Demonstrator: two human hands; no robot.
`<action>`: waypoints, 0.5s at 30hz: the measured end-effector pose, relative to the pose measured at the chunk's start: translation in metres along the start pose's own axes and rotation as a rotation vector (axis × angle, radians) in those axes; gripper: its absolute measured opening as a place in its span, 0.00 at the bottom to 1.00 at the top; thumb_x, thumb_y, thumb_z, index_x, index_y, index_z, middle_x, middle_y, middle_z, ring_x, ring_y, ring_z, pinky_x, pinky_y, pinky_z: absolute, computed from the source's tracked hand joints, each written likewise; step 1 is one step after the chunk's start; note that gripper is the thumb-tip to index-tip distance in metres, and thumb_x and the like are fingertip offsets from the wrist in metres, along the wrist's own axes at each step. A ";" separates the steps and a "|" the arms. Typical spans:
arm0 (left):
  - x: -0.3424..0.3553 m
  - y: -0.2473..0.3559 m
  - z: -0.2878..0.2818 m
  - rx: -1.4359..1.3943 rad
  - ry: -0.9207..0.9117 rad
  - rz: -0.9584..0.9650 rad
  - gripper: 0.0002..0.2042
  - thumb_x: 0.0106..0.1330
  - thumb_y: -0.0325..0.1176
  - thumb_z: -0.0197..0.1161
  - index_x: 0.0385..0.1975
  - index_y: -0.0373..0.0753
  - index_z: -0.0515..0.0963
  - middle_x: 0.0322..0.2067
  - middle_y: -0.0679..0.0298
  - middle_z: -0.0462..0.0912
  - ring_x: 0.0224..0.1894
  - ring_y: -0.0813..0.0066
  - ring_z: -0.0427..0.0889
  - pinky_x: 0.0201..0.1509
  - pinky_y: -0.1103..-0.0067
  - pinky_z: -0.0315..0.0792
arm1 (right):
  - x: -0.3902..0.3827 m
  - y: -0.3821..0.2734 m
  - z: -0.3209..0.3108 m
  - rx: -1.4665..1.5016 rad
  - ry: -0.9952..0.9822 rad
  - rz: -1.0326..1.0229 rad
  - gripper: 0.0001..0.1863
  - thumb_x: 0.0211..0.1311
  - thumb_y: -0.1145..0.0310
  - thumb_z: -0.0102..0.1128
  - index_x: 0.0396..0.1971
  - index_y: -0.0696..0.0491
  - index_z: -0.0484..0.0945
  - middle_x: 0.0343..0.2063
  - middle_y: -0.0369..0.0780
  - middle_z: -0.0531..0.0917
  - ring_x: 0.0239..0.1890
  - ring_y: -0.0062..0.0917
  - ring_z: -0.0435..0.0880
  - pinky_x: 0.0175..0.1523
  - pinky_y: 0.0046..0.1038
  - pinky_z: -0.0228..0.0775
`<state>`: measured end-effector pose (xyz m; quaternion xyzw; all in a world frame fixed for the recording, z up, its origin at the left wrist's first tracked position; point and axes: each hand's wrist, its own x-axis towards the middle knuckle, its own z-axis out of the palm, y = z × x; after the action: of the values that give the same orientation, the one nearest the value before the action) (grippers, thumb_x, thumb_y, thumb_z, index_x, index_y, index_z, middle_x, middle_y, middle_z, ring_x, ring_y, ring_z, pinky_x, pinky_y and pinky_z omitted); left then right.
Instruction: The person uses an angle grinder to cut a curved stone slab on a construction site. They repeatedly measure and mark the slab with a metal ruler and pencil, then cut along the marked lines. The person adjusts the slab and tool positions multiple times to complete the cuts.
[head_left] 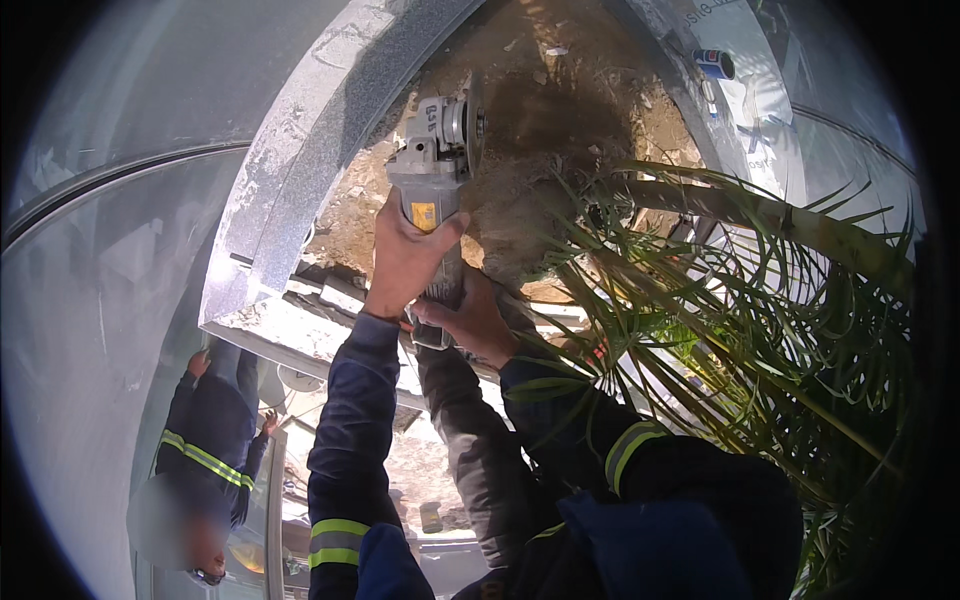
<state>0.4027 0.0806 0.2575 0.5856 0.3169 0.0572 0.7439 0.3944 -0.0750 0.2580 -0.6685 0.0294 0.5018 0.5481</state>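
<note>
An angle grinder (430,160) with a grey, dusty body is held out in front of me, its head pointing away. The cutting disc (475,125) stands nearly edge-on at the right of the head. My left hand (408,255) wraps around the front of the body, near a yellow label, with the thumb across the top. Lower down, my right hand (475,318) grips the rear part of the same grinder. Beneath and beyond the disc lies brown soil (560,100), and whether the disc touches anything cannot be told.
A speckled grey stone curb (285,160) curves along the left. Film-covered paneling (745,100) lines the right, with a small blue-and-white can (713,64) on it. Palm fronds (690,290) and a stem (760,210) crowd the right side. A person (210,430) in striped workwear appears at lower left.
</note>
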 end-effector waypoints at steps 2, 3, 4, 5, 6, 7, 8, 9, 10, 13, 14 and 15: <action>0.026 -0.018 0.019 0.038 -0.152 0.007 0.21 0.67 0.38 0.72 0.51 0.29 0.76 0.38 0.60 0.86 0.36 0.74 0.84 0.44 0.76 0.78 | 0.010 0.003 -0.016 0.027 0.131 -0.008 0.29 0.54 0.62 0.79 0.51 0.62 0.78 0.40 0.43 0.87 0.42 0.26 0.87 0.51 0.32 0.79; 0.033 -0.016 0.025 0.175 -0.203 -0.029 0.24 0.68 0.42 0.70 0.54 0.28 0.75 0.40 0.59 0.87 0.37 0.72 0.85 0.44 0.74 0.79 | 0.018 0.016 -0.024 0.025 0.184 0.006 0.27 0.55 0.63 0.78 0.50 0.62 0.78 0.39 0.43 0.87 0.41 0.26 0.87 0.49 0.31 0.79; 0.040 -0.011 0.024 0.302 -0.229 -0.070 0.27 0.70 0.46 0.68 0.57 0.27 0.74 0.41 0.58 0.87 0.38 0.70 0.86 0.45 0.73 0.79 | 0.027 0.015 -0.027 0.005 0.219 0.031 0.24 0.56 0.64 0.77 0.48 0.62 0.79 0.39 0.43 0.87 0.40 0.26 0.88 0.47 0.30 0.80; 0.046 -0.011 0.022 0.448 -0.253 -0.098 0.31 0.72 0.50 0.66 0.60 0.26 0.74 0.42 0.57 0.87 0.39 0.68 0.87 0.45 0.72 0.80 | 0.038 0.003 -0.029 0.165 0.211 0.034 0.22 0.58 0.65 0.75 0.47 0.61 0.80 0.38 0.42 0.87 0.38 0.26 0.88 0.45 0.30 0.80; 0.044 -0.026 0.017 0.553 -0.245 -0.180 0.38 0.74 0.59 0.59 0.68 0.28 0.69 0.45 0.54 0.87 0.43 0.66 0.87 0.45 0.69 0.80 | 0.052 -0.013 -0.034 0.318 0.202 0.032 0.19 0.59 0.66 0.74 0.47 0.60 0.80 0.37 0.42 0.87 0.37 0.26 0.88 0.43 0.30 0.81; 0.032 -0.053 0.011 0.388 -0.157 -0.126 0.36 0.74 0.57 0.59 0.67 0.28 0.69 0.44 0.52 0.87 0.41 0.62 0.87 0.46 0.66 0.80 | 0.064 -0.026 -0.036 0.484 0.185 0.032 0.17 0.60 0.68 0.73 0.46 0.59 0.81 0.37 0.42 0.87 0.36 0.26 0.88 0.41 0.30 0.81; 0.015 -0.080 0.004 0.203 -0.070 -0.089 0.34 0.75 0.56 0.58 0.66 0.28 0.70 0.44 0.50 0.87 0.40 0.59 0.87 0.46 0.64 0.80 | 0.080 -0.045 -0.035 0.590 0.223 0.026 0.14 0.66 0.64 0.67 0.44 0.57 0.77 0.30 0.40 0.84 0.28 0.27 0.86 0.27 0.28 0.79; -0.003 -0.085 -0.005 0.028 0.014 -0.051 0.33 0.76 0.54 0.58 0.65 0.29 0.71 0.44 0.48 0.87 0.38 0.56 0.87 0.46 0.61 0.80 | 0.099 -0.063 -0.036 0.806 0.171 -0.030 0.14 0.67 0.63 0.67 0.45 0.56 0.77 0.31 0.40 0.84 0.31 0.27 0.86 0.28 0.28 0.79; -0.029 -0.085 -0.024 0.040 -0.082 -0.183 0.32 0.75 0.53 0.60 0.66 0.31 0.70 0.44 0.49 0.87 0.41 0.57 0.86 0.46 0.61 0.80 | 0.121 -0.079 -0.039 1.018 0.114 -0.087 0.14 0.67 0.63 0.67 0.45 0.54 0.76 0.32 0.41 0.84 0.33 0.28 0.86 0.28 0.28 0.79; -0.107 -0.106 -0.068 0.425 -0.351 -0.282 0.23 0.70 0.48 0.69 0.55 0.37 0.80 0.38 0.52 0.87 0.37 0.58 0.85 0.43 0.64 0.78 | 0.197 -0.123 -0.060 1.423 0.140 -0.132 0.14 0.67 0.61 0.67 0.45 0.51 0.75 0.35 0.41 0.82 0.40 0.31 0.85 0.31 0.31 0.78; -0.131 -0.116 -0.079 0.561 -0.400 -0.369 0.17 0.68 0.45 0.70 0.44 0.35 0.86 0.31 0.50 0.87 0.31 0.56 0.85 0.39 0.64 0.76 | 0.217 -0.133 -0.069 1.404 0.181 -0.164 0.14 0.67 0.60 0.67 0.43 0.50 0.75 0.35 0.40 0.81 0.41 0.33 0.85 0.33 0.33 0.77; -0.151 -0.140 -0.102 0.712 -0.319 -0.468 0.14 0.71 0.41 0.67 0.36 0.33 0.85 0.25 0.50 0.84 0.28 0.52 0.83 0.37 0.63 0.74 | 0.230 -0.135 -0.086 1.292 0.267 -0.164 0.14 0.67 0.60 0.67 0.43 0.50 0.74 0.35 0.40 0.81 0.41 0.33 0.85 0.34 0.34 0.77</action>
<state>0.1879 0.0535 0.1805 0.7190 0.3222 -0.3159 0.5287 0.6424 0.0302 0.1822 -0.2618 0.3412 0.2527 0.8667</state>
